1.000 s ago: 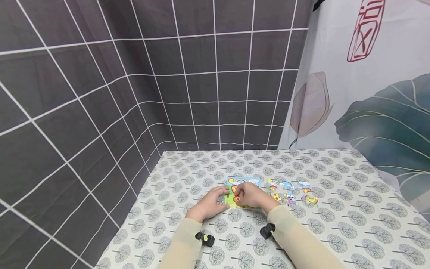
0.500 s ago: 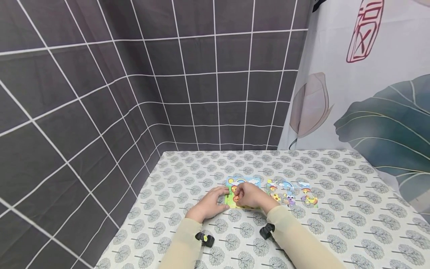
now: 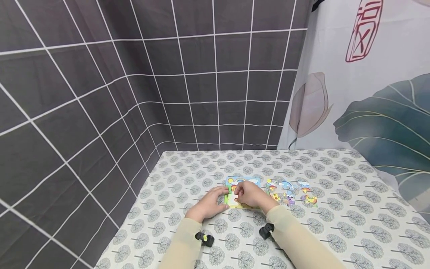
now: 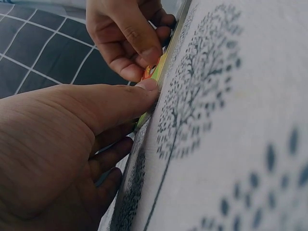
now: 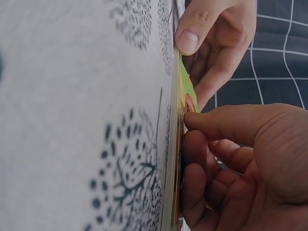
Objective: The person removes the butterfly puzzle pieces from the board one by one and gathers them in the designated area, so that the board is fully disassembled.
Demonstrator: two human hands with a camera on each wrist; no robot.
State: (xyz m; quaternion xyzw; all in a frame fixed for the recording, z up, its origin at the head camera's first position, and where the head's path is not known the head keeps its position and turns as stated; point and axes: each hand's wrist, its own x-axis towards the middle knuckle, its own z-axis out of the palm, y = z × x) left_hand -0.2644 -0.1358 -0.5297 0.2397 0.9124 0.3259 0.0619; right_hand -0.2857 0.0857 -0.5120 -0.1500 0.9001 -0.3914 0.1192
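Observation:
A colourful puzzle board [image 3: 244, 181] lies flat on the tree-patterned tablecloth [image 3: 336, 224]. My left hand [image 3: 209, 203] rests on the cloth, its thumb [image 4: 130, 98] pressing the board's left edge [image 4: 161, 65]. My right hand [image 3: 251, 194] covers the board's lower part and pinches a small orange puzzle piece [image 5: 190, 103] between thumb [image 5: 221, 122] and fingers at the board's edge [image 5: 179, 144]. The same piece [image 4: 147, 72] shows in the left wrist view under the right hand's fingertips [image 4: 144, 50]. A pale patch [image 3: 231, 200] shows on the board beside that hand.
Several loose colourful puzzle pieces [image 3: 291, 191] lie in a row right of the board. A dark grid-patterned cloth wall [image 3: 100, 93] stands behind and to the left, and a leaf-printed curtain [image 3: 379, 112] hangs on the right. The table edge [image 3: 134, 209] runs along the left.
The orange piece at the board's lower left no longer shows there; a pale patch does. My right hand's fingers have shifted slightly on the piece. The left hand has stayed put.

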